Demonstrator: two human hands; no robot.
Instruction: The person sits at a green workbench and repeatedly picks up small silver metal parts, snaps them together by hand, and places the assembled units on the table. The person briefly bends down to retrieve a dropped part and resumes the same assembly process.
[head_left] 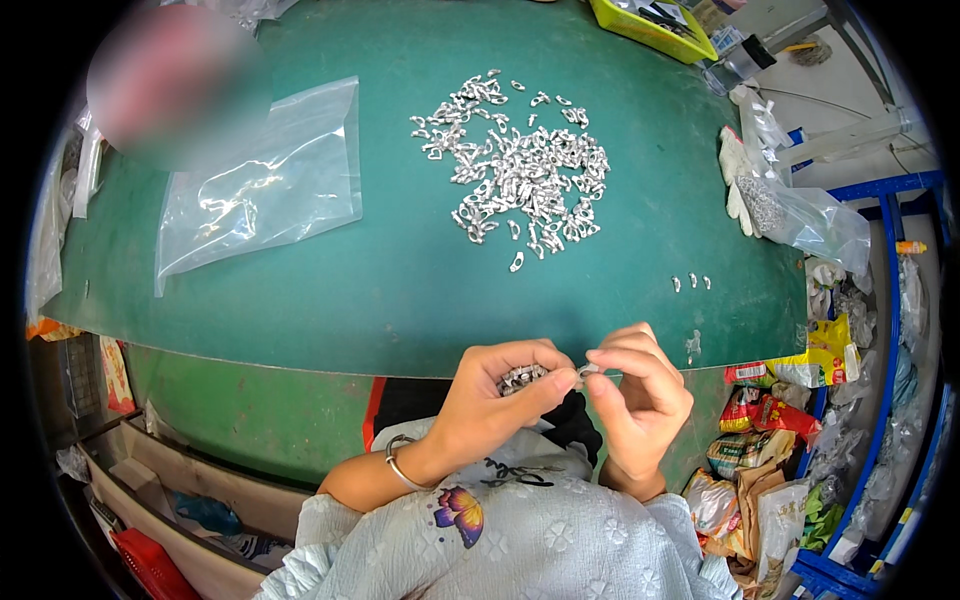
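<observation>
My left hand (480, 400) is curled around a handful of small silver metal parts (520, 378) close to the table's front edge. Between its thumb and the fingertips of my right hand (645, 400) is one small silver metal part (587, 369), mostly covered by the fingers. The right hand's fingers are pinched together at it. Beyond the hands, a loose heap of silver metal parts (535, 180), each with a looped end, lies on the green table (400, 310). Three separate pieces (692, 282) sit in a short row at the right.
A clear plastic bag (285, 185) lies flat at the left. Far right stand a yellow-green tray (655, 30) of tools, a white glove (738, 180) and a bag of small parts (800, 215). A blue rack (885, 330) and colourful packets (760, 420) flank the table's right side.
</observation>
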